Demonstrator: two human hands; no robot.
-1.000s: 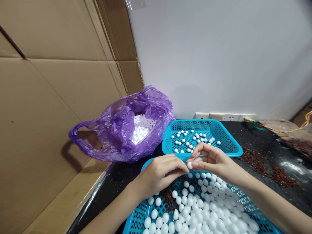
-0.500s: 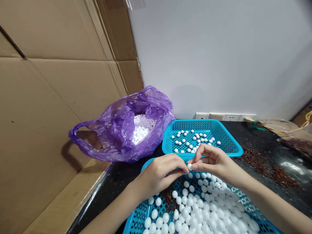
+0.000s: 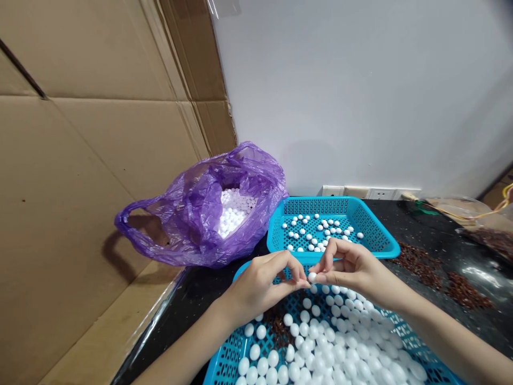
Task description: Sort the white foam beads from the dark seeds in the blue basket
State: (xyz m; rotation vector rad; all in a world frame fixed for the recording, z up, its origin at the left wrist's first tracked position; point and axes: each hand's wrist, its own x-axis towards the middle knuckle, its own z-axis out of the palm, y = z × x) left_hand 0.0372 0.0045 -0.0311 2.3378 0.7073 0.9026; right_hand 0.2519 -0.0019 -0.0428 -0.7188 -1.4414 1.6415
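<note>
Between the thumb and fingers of my right hand [image 3: 352, 266] is a small white ball [image 3: 312, 277]. My left hand [image 3: 262, 282] meets it from the other side, thumb and fingertips pinched together at the ball's edge. Whatever the left fingertips grip is too small to make out. Both hands hover over the far end of a blue plastic basket [image 3: 219, 362]. Many loose white balls [image 3: 340, 350] fill much of it, and a little heap of reddish-brown bits [image 3: 281, 331] lies among them, partly below my left hand.
Behind stands a second blue basket [image 3: 371, 227] with scattered white balls. A purple plastic bag [image 3: 180, 224] of white beads leans at the left by cardboard [image 3: 88, 160]. Brown bits [image 3: 465, 290] lie on the black tabletop [image 3: 436, 246] at right, near wires [image 3: 476, 216] and wall sockets [image 3: 380, 193].
My left index finger and knuckles have bent upward, with the left fingertips slightly lower against the ball. My right hand has shifted down very slightly, still holding the ball.
</note>
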